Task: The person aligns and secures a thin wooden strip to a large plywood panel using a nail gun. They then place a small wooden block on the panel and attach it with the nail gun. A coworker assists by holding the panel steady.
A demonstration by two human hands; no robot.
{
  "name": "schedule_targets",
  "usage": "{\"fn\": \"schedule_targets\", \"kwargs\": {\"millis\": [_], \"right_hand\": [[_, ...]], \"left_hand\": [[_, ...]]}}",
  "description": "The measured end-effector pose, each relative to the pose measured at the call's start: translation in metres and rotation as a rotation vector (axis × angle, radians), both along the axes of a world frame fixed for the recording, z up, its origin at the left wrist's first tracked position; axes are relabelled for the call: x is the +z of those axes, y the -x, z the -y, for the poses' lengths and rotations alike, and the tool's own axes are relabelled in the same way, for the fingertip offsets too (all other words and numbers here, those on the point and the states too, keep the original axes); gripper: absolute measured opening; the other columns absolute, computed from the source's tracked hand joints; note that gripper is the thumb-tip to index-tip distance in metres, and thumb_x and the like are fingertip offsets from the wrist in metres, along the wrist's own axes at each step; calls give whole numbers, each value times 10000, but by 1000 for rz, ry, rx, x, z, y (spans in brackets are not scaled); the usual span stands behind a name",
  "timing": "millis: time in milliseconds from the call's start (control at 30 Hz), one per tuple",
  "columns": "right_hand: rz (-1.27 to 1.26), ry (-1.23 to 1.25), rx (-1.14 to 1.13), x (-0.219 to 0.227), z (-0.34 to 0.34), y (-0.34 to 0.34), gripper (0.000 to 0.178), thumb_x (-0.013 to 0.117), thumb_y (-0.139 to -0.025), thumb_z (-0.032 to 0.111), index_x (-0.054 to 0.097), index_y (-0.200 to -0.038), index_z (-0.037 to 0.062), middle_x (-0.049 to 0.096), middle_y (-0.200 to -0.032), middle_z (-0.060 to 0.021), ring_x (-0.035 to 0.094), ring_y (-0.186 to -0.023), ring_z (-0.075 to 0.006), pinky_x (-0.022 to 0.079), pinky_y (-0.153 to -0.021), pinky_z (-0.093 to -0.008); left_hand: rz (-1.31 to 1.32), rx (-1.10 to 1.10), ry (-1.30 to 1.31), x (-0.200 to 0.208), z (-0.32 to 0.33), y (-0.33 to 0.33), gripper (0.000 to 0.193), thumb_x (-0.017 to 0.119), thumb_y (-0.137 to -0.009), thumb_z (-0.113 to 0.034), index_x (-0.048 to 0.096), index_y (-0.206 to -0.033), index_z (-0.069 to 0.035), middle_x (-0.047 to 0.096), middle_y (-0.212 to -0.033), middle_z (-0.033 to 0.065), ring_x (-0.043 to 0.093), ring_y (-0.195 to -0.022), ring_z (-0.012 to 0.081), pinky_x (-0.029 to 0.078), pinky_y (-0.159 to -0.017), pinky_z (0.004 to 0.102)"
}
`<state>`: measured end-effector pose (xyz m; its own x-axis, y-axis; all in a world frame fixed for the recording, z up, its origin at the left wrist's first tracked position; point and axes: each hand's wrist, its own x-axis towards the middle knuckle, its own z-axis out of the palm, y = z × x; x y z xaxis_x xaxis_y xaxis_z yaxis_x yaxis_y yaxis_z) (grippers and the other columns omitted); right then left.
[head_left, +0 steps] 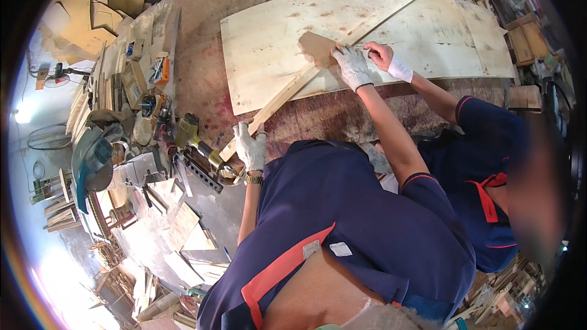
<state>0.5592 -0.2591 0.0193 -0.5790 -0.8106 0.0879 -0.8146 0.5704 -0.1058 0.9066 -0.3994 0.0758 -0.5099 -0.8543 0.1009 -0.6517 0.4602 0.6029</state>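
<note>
A long wooden strip (278,99) runs diagonally across a pale plywood sheet (263,40), its near end jutting past the sheet's edge. My left hand (249,148), in a light knitted glove, has its fingers wrapped round the strip near that end. Over the strip's middle lies a flat brown board piece (316,49) with angled corners. My gloved right hand (353,68) grips the right edge of this piece, where it meets the strip; its fingertips are partly hidden. Just right of it, a co-worker's bare hand (382,57), white wrap at the wrist, hovers with bent fingers.
The sheet rests on a stained worktable (208,79). A green power tool (189,131) and a red one (164,131) lie left of my left hand. Farther left stands a saw with a toothed blade (98,177). The co-worker (477,146) stands close on my right. Wood offcuts (189,232) litter the lower left.
</note>
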Motion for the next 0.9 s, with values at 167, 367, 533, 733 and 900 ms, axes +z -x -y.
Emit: {"fn": "schedule_targets", "kwargs": {"millis": [167, 367, 533, 733, 900], "right_hand": [[659, 647, -228, 21, -7, -18, 151, 628, -936, 180, 698, -1009, 67, 674, -758, -36, 607, -644, -224, 480, -649, -309], [1535, 942, -239, 74, -26, -70, 285, 636, -981, 182, 673, -1155, -41, 593, -876, 67, 491, -769, -31, 423, -683, -220], [1506, 678, -239, 108, -38, -84, 262, 649, -964, 174, 692, -1108, -41, 642, -854, 37, 526, -730, -48, 423, -646, -204], [1385, 805, -302, 118, -25, -108, 253, 697, -906, 156, 701, -1053, -49, 688, -820, -21, 588, -693, -73, 483, -621, -242], [1276, 773, -520, 118, -16, -119, 246, 686, -892, 144, 704, -1027, -61, 701, -810, -67, 629, -694, -102, 518, -618, -280]], "left_hand": [[-192, -55, -347, 2, 14, 14, 428, 726, -905, -263, 586, -1226, -16, 622, -1159, 178, 640, -983, 280, 507, -829, 401], [-738, -157, -1126, 27, 27, 58, 588, 638, -988, -260, 385, -1459, -15, 614, -1246, 178, 643, -1088, 231, 537, -919, 354], [-766, -455, -1204, 66, 33, 101, 616, 676, -962, -209, 372, -1447, 18, 604, -1258, 175, 664, -1051, 234, 574, -847, 339], [-441, -389, -638, 89, 8, 131, 213, 681, -906, -93, 694, -1094, 6, 726, -882, 141, 708, -802, 173, 530, -659, 311], [-266, -510, -76, 80, -14, 128, 402, 628, -837, -27, 656, -1235, -69, 717, -849, 177, 724, -725, 285, 547, -624, 365]]}}
